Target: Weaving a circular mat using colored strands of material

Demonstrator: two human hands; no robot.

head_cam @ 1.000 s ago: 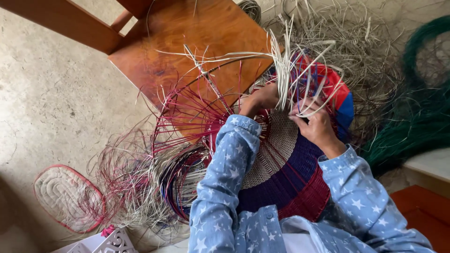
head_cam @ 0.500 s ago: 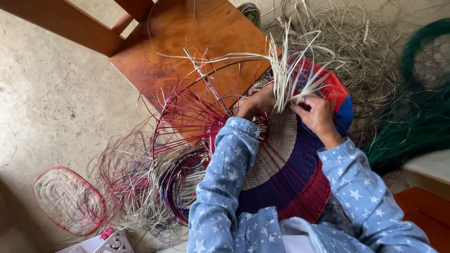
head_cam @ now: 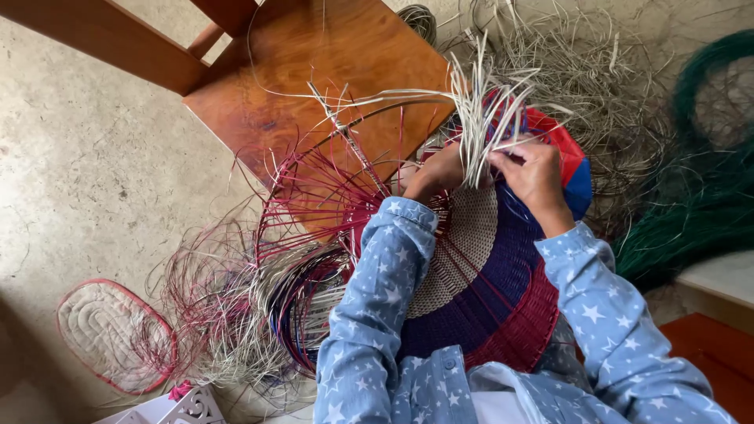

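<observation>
**Weaving at the far rim of the basket**

I see both hands working at the far edge of a round woven basket [head_cam: 479, 283] that rests against my lap, its centre pale, then a dark blue band, then red. My left hand [head_cam: 436, 173] is closed around the base of a tuft of pale strands [head_cam: 487, 110], the fingers curled on them just where they rise from the weave. My right hand [head_cam: 534, 177] sits just beside it, touching the same tuft, thumb and fingers pinching a few of the strands. I judge the step in hand to be plaiting these loose ends into the rim. The next move, as I read it, calls for keeping the left grip firm while the right draws one strand across its neighbours without letting the rest spring free. Red stakes [head_cam: 314, 196] fan out to the left over a wooden stool [head_cam: 314, 71]; a small oval mat [head_cam: 110, 334] lies on the floor [head_cam: 94, 157], and a green coil [head_cam: 699, 196] lies well apart on the right.
</observation>
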